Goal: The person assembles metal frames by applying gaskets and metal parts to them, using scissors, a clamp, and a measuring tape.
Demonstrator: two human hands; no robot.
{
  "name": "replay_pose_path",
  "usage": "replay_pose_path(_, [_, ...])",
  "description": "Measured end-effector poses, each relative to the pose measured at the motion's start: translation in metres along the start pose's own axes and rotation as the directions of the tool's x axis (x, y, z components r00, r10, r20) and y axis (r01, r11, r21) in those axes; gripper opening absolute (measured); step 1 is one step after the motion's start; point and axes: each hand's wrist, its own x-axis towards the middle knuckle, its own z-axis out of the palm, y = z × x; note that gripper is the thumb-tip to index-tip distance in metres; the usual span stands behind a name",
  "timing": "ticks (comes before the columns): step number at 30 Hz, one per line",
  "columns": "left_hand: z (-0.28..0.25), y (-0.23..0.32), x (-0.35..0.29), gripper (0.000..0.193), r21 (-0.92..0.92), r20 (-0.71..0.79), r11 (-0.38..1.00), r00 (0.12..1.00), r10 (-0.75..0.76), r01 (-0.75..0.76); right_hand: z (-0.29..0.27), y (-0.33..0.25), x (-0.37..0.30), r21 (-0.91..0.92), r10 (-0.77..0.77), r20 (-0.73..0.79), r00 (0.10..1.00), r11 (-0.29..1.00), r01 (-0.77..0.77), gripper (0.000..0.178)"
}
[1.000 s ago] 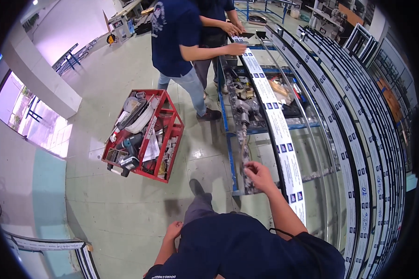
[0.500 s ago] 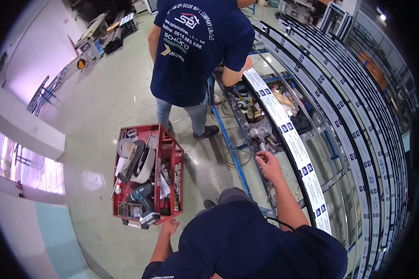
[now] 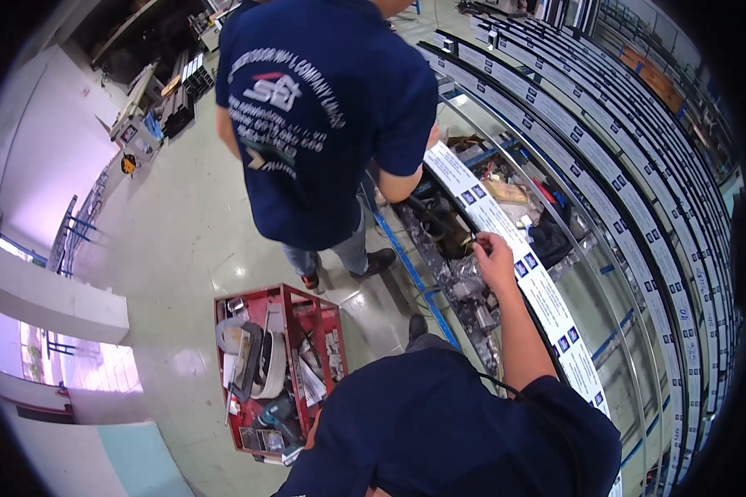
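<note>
Right hand hovered at left edge of profile, fingers curled in, tips close together; could not tell whether they pinched anything or touched edge. Profile lay over table, mostly to that hand's right, long axis slanting from far left to near right. Left hand sat well apart from profile, beside cart, mostly hidden, grip unclear. Co-worker stood by profile's far end.
</note>
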Motion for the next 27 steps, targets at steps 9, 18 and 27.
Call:
replay_pose_path(9, [-0.054,0.116,0.072,0.055,0.189,0.011,0.982,1.000,0.002,-0.004,0.027,0.082,0.159,-0.403,-0.035,-0.063,0.997,0.915,0.006,0.062])
replay_pose_path(18, [-0.059,0.150,0.118,0.056,0.253,0.035,0.967,0.999,-0.009,0.000,0.046,0.077,0.184,-0.550,0.089,-0.001,0.996,0.832,-0.075,0.084])
replay_pose_path(27, [-0.039,0.156,0.153,0.057,0.258,0.061,0.965,0.998,0.035,-0.050,0.051,0.083,0.189,-0.521,0.065,0.007,0.998,0.852,-0.052,0.081])
